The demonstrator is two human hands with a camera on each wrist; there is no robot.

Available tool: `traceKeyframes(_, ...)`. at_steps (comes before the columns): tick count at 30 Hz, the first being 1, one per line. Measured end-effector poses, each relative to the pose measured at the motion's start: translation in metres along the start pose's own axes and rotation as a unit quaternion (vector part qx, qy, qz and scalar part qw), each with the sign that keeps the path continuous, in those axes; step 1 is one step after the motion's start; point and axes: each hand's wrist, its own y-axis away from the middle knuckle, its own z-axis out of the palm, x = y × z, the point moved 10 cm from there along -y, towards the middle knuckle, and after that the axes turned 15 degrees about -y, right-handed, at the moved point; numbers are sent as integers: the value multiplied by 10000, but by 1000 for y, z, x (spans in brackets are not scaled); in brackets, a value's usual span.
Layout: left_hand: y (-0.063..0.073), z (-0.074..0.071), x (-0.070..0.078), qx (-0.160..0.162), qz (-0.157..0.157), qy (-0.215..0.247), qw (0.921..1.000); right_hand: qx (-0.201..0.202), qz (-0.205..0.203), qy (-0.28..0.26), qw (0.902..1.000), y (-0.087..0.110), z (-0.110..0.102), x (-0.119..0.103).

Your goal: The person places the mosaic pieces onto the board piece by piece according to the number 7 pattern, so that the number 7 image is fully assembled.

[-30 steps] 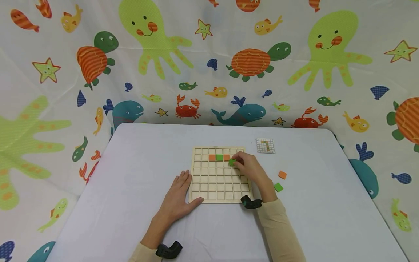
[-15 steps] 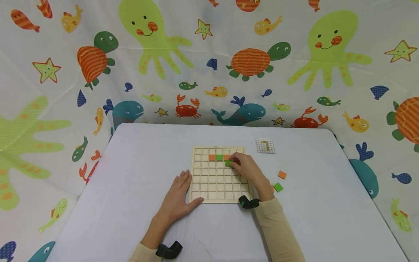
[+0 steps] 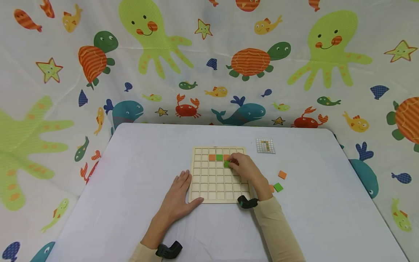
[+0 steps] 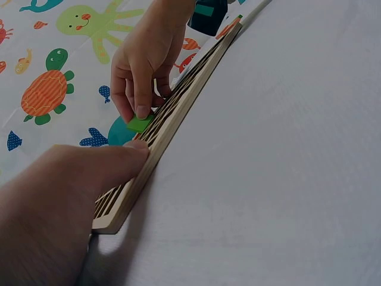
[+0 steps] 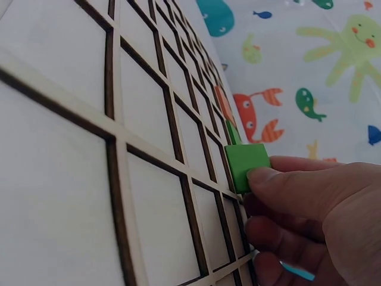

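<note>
At centre frame of the head view, the right hand [image 3: 246, 168] pinches a green tile [image 3: 226, 164] between thumb and fingertips over the board [image 3: 209, 182]. This tile sits over the third row from the top, directly below the orange tile at the right end of a placed row: orange tile [image 3: 212, 157], green placed tile [image 3: 219, 157], orange again. In the right wrist view the green tile [image 5: 247, 167] is tilted, one edge against the grid; whether it is seated in a cell cannot be told. The left wrist view shows it [image 4: 140, 123] under the fingertips [image 4: 141, 111], just above the board [image 4: 178, 113].

Lower left of the board, the left hand [image 3: 178, 198] lies flat with straight fingers on the surface [image 3: 147, 156], thumb touching the board's near edge; it holds nothing.

Right of the board, a loose orange tile [image 3: 282, 175] and a loose green tile [image 3: 278, 187] lie on the surface. A pattern card [image 3: 265, 145] lies at the upper right of the board.
</note>
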Motion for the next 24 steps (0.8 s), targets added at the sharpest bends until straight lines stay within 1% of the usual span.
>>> traceKeyframes(5, -1, 1, -2, -18, 2, -31, 10000, 19, 20, 115, 9999, -2, 1, 1)
traceKeyframes(12, -2, 2, -4, 9, 30, -32, 10000, 112, -161, 369, 9991, -5, 2, -2)
traceKeyframes(19, -3, 0, -4, 31, 59, -42, 10000, 263, -202, 338, 9989, -6, 0, -2)
traceKeyframes(24, -4, -1, -5, 17, 62, -20, 10000, 266, -245, 346, 9987, -7, 0, -3)
